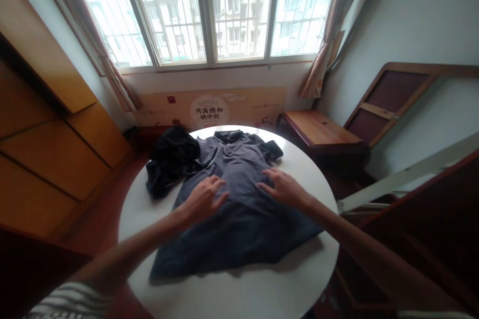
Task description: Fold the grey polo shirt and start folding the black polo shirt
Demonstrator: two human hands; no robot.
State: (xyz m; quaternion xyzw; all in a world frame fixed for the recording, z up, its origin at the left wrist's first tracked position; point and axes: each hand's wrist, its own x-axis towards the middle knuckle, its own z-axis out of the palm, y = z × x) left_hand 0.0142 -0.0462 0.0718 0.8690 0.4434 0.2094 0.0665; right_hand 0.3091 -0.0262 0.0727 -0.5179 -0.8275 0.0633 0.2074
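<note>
Both bare hands lay open on a dark grey polo shirt (239,241), neither one clenched or pinching a fold. The left hand (204,199) sat left of the shirt's middle and the right hand (284,189) right of it, with the fingers (271,177) slightly spread on the cloth. The shirt lay flat, collar toward the far rim of a round white table (299,279), its soft knit rumpled under the palms. Its lower part fell into shadow, so the folds there were hard to make out. A crumpled black garment (172,159) butted against its left shoulder and hid that sleeve, and I could not tell whether it overlapped the shirt. The other short sleeve (271,149) stuck out toward the far right. The smooth tabletop showed open room along the near edge and right side, but little beyond the collar. A striped sleeve (71,301) was cut off at the lower left corner. Past the rim stood a low wooden bench (318,127) beneath a barred window (209,10).
</note>
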